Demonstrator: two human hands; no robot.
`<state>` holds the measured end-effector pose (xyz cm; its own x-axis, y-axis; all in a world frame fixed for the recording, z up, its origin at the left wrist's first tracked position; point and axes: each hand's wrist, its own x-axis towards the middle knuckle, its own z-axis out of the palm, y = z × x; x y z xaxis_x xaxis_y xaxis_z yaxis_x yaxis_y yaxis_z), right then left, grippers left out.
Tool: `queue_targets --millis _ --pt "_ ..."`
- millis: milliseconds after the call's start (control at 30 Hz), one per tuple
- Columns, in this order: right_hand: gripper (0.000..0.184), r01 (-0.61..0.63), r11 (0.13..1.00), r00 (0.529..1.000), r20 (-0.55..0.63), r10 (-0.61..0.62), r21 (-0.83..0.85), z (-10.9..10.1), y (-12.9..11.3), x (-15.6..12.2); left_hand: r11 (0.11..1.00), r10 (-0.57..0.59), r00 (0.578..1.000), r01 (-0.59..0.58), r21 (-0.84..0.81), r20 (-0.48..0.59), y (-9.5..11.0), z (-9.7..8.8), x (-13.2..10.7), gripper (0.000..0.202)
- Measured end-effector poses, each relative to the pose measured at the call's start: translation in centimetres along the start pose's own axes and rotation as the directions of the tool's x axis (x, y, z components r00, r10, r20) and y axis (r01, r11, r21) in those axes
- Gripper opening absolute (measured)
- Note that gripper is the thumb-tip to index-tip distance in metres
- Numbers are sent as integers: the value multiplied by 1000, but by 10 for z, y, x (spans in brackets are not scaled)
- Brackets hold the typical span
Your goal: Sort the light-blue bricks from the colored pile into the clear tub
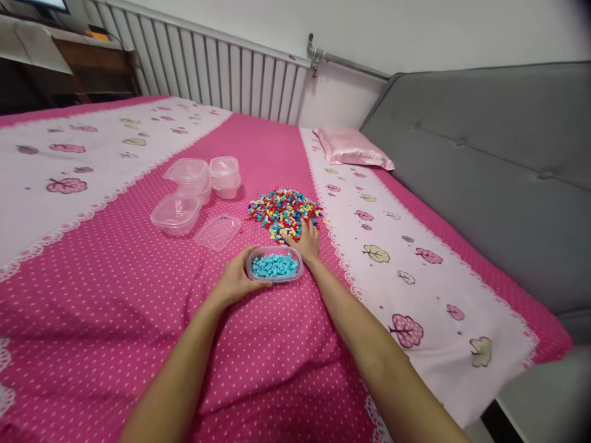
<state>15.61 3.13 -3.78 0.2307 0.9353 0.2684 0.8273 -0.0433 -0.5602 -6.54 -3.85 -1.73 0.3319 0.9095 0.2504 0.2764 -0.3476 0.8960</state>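
A small clear plastic container [295, 275] holding light blue pieces [275, 266] sits on the pink dotted bedspread. My left hand [236, 278] curls around its left side, gripping the rim. My right hand [305, 241] reaches just past the container into the near edge of a pile of small multicoloured pieces [282, 211]. Its fingers are bent down into the pieces, and I cannot make out what they pinch.
Three clear containers [176, 213] [189, 173] [225, 175] and a loose lid [218, 232] lie to the left of the pile. A pink pillow [351, 149] lies at the back, a grey padded headboard [484, 166] on the right, a radiator [217, 74] behind.
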Motion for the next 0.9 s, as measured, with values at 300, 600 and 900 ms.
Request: queue_targets --millis 300,600,900 --pt "46 416 908 906 64 -419 58 4 2 1 996 15 995 -7 -84 98 8 1 -5 84" --pt "33 121 991 986 -122 -113 56 -1 8 -12 999 -6 996 10 -36 92 8 0 -6 86" --pt "46 -31 941 956 -263 126 337 -6 32 -7 1000 -26 997 27 -10 79 8 -3 -8 87"
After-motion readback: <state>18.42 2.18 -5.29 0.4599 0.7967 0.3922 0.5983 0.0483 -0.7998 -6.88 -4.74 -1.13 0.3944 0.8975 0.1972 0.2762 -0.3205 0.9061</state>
